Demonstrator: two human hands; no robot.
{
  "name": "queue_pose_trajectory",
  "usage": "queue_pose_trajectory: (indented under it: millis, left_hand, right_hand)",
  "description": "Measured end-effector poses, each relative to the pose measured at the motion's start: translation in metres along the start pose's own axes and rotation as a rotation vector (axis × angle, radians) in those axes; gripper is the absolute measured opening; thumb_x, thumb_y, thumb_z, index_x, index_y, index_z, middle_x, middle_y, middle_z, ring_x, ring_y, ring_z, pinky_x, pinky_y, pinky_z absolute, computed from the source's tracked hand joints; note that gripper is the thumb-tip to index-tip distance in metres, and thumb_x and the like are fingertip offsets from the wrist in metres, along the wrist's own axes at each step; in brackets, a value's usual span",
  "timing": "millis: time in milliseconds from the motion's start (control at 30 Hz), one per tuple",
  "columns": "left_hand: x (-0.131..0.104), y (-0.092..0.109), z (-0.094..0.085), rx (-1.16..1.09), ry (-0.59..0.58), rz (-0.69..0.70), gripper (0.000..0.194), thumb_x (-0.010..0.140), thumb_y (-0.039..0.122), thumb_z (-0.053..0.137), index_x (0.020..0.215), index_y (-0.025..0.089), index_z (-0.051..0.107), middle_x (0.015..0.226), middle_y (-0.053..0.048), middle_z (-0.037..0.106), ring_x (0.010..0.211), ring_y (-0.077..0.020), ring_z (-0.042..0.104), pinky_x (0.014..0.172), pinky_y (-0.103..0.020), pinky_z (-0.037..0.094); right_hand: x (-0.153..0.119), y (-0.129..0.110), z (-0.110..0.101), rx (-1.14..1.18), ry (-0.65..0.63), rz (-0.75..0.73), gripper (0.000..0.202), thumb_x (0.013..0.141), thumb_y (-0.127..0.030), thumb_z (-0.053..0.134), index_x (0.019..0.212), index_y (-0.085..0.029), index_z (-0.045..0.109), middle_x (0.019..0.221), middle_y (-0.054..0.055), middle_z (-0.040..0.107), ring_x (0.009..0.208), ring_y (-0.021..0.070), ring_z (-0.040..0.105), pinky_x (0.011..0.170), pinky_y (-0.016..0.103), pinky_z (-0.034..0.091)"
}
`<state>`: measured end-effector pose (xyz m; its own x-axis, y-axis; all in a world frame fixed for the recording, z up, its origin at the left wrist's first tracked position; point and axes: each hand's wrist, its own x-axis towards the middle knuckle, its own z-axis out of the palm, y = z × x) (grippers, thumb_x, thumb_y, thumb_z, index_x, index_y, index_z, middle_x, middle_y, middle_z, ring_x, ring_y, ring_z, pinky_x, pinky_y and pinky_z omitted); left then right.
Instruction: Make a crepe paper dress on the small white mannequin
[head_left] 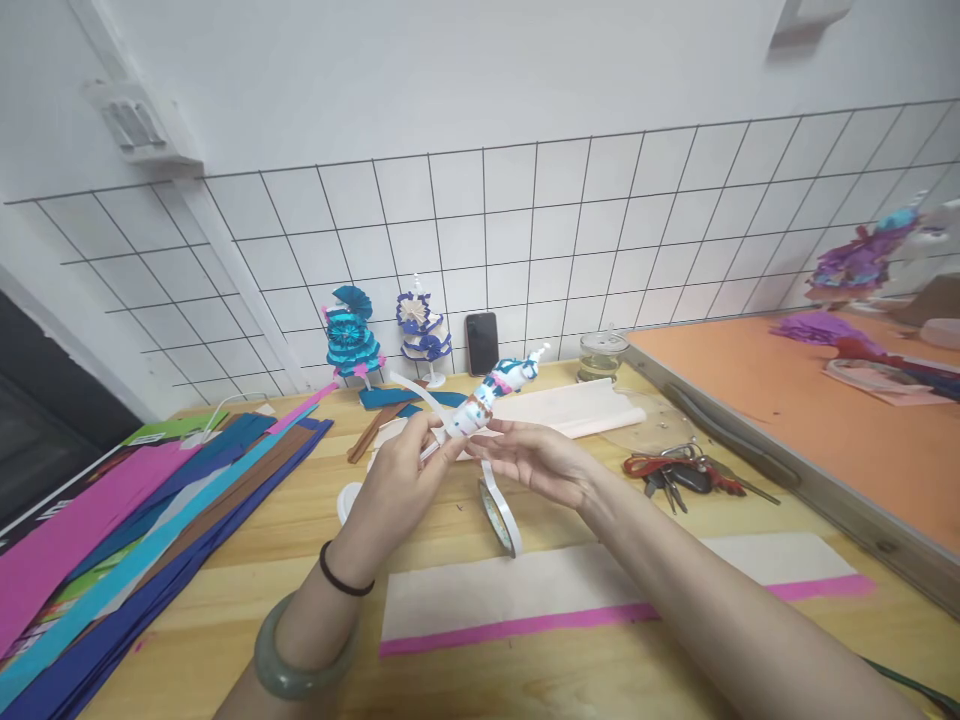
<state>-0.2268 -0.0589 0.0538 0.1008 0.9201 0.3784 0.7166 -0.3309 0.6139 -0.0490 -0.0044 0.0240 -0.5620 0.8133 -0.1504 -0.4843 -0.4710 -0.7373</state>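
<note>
My left hand (405, 475) is closed around the lower end of a small dress-form figure (484, 400). The figure tilts up to the right, wrapped in white with blue, pink and brown bits of crepe paper. My right hand (536, 458) has its fingertips at the figure's lower edge, on a strip of white tape; the exact grip is partly hidden. From that strip hangs a tape roll (499, 515), just above the wooden table (300, 540). Below it lies a white crepe paper strip (525, 595) with a pink border.
Crepe paper strips (180, 520) in several colours cover the left side. Two decorated figures (352, 330), a phone (482, 343) and a glass jar (602, 355) stand at the back. Keys (686, 475) lie right, beside an orange-topped board (787, 400) with a raised metal edge.
</note>
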Motion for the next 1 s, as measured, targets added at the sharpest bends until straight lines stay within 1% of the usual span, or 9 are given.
queue_pose_trajectory:
  millis: [100, 200, 333, 400, 500, 600, 733, 800, 1000]
  left_hand:
    - [-0.001, 0.003, -0.003, 0.103, -0.028, 0.057, 0.023, 0.086, 0.04, 0.042, 0.096, 0.021, 0.05, 0.07, 0.001, 0.054, 0.065, -0.0158, 0.049, 0.057, -0.025, 0.031]
    - [-0.003, 0.005, -0.004, 0.205, -0.049, 0.083, 0.022, 0.086, 0.04, 0.042, 0.093, 0.021, 0.049, 0.076, -0.001, 0.057, 0.067, -0.0175, 0.052, 0.056, -0.026, 0.032]
    - [-0.006, 0.011, -0.009, 0.28, -0.025, 0.105, 0.022, 0.087, 0.039, 0.041, 0.093, 0.02, 0.049, 0.076, -0.002, 0.059, 0.067, -0.018, 0.053, 0.056, -0.026, 0.032]
    - [-0.007, 0.014, -0.013, 0.278, -0.006, 0.101, 0.022, 0.087, 0.04, 0.041, 0.093, 0.021, 0.049, 0.073, -0.001, 0.058, 0.066, -0.018, 0.053, 0.055, -0.026, 0.032]
    - [-0.005, 0.015, -0.018, 0.266, 0.016, 0.053, 0.024, 0.086, 0.042, 0.041, 0.088, 0.02, 0.05, 0.07, -0.001, 0.056, 0.065, -0.0176, 0.052, 0.055, -0.026, 0.031]
    - [-0.002, 0.011, -0.022, 0.214, 0.024, -0.027, 0.027, 0.085, 0.045, 0.041, 0.087, 0.02, 0.051, 0.066, 0.001, 0.052, 0.063, -0.0162, 0.049, 0.054, -0.025, 0.029]
    - [0.002, 0.001, -0.024, 0.043, -0.017, -0.093, 0.032, 0.085, 0.05, 0.039, 0.081, 0.021, 0.053, 0.06, 0.004, 0.044, 0.058, -0.0129, 0.043, 0.052, -0.024, 0.029]
    - [0.002, -0.002, -0.023, -0.042, -0.035, -0.126, 0.035, 0.083, 0.051, 0.04, 0.077, 0.019, 0.053, 0.059, 0.004, 0.042, 0.055, -0.0117, 0.04, 0.05, -0.023, 0.029]
    - [0.004, -0.007, -0.021, -0.245, -0.109, -0.209, 0.035, 0.079, 0.051, 0.046, 0.073, 0.018, 0.053, 0.055, 0.005, 0.041, 0.046, -0.0084, 0.035, 0.043, -0.021, 0.026]
  right_hand:
    - [0.002, 0.001, -0.003, 0.097, -0.034, 0.049, 0.026, 0.075, 0.001, 0.054, 0.1, -0.008, 0.053, 0.097, 0.014, 0.067, 0.095, 0.0196, 0.065, 0.085, 0.028, 0.051]
    - [0.003, 0.003, -0.004, 0.074, -0.02, 0.076, 0.02, 0.078, -0.001, 0.051, 0.096, -0.009, 0.056, 0.089, 0.012, 0.069, 0.085, 0.018, 0.068, 0.079, 0.028, 0.053]
    - [0.002, 0.007, -0.002, -0.007, 0.016, -0.009, 0.018, 0.076, -0.003, 0.058, 0.092, -0.012, 0.06, 0.084, 0.006, 0.071, 0.079, 0.0136, 0.068, 0.074, 0.023, 0.052]
    - [0.0, 0.009, 0.002, -0.016, 0.025, -0.047, 0.017, 0.074, -0.005, 0.063, 0.089, -0.012, 0.062, 0.085, 0.005, 0.071, 0.08, 0.0126, 0.068, 0.078, 0.021, 0.049]
    - [-0.006, 0.012, 0.011, -0.107, -0.069, -0.098, 0.012, 0.075, -0.017, 0.066, 0.085, -0.011, 0.063, 0.089, 0.008, 0.071, 0.088, 0.016, 0.066, 0.089, 0.027, 0.044]
    - [-0.013, 0.015, 0.021, -0.311, -0.131, -0.178, 0.02, 0.074, -0.03, 0.067, 0.085, -0.013, 0.062, 0.086, 0.008, 0.07, 0.087, 0.0179, 0.066, 0.086, 0.031, 0.045]
    - [-0.017, 0.022, 0.033, -0.516, 0.001, -0.259, 0.029, 0.066, -0.034, 0.072, 0.083, -0.015, 0.058, 0.072, 0.001, 0.064, 0.063, 0.0139, 0.064, 0.066, 0.029, 0.049]
    - [-0.019, 0.026, 0.037, -0.581, 0.06, -0.291, 0.029, 0.066, -0.037, 0.07, 0.081, -0.015, 0.057, 0.069, -0.001, 0.06, 0.055, 0.0115, 0.059, 0.058, 0.028, 0.047]
    - [-0.023, 0.03, 0.039, -0.836, 0.124, -0.462, 0.022, 0.071, -0.035, 0.066, 0.081, -0.017, 0.058, 0.067, -0.002, 0.054, 0.062, 0.0111, 0.049, 0.058, 0.024, 0.039]
